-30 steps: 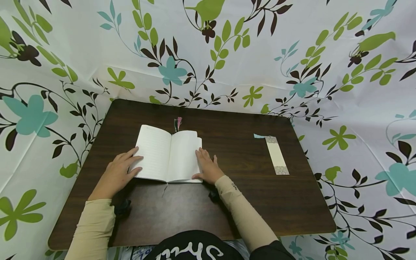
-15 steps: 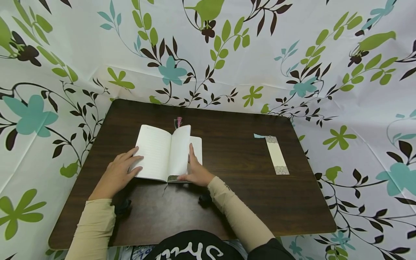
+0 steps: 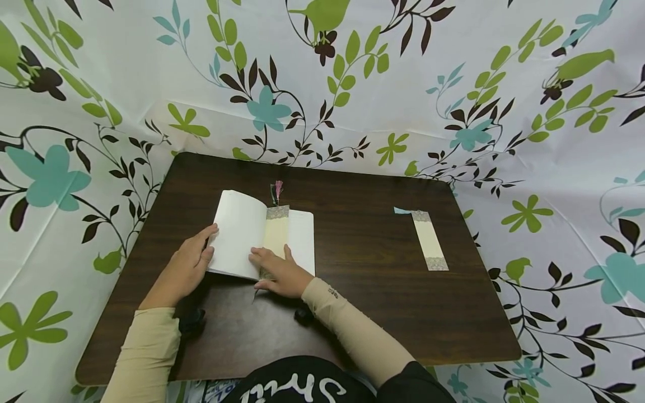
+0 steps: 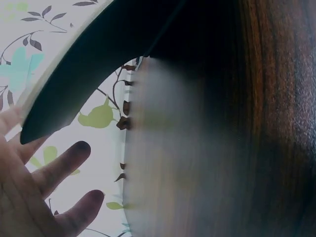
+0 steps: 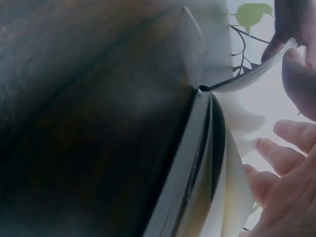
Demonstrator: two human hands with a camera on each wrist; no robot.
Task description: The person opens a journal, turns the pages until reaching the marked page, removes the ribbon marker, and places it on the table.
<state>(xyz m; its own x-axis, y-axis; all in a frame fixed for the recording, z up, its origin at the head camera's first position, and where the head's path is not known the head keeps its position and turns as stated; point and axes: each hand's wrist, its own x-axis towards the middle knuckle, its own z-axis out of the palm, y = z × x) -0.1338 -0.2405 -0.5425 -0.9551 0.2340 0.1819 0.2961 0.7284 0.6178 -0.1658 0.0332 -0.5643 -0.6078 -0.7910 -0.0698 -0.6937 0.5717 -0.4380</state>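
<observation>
An open notebook (image 3: 237, 235) with white pages lies at the left of the table. My left hand (image 3: 182, 270) holds its left edge, and that side is lifted; the dark cover (image 4: 74, 74) shows in the left wrist view. Along the middle fold lies a cream bookmark (image 3: 276, 232) with grey patterned ends, and a pink and dark tassel (image 3: 277, 190) shows just past the top edge. My right hand (image 3: 283, 274) rests with extended fingers over the bookmark's lower part and the left page's edge, hiding some of both.
Another cream bookmark (image 3: 430, 242) with a light blue tassel (image 3: 401, 211) lies at the right of the dark wooden table (image 3: 363, 313). Cloth (image 3: 342, 123) printed with leaves and birds hangs behind and at the sides.
The right hand has moved left, turning a page over from right to left. The bookmark in the fold has come into view. The left hand now grips the notebook's raised left side.
</observation>
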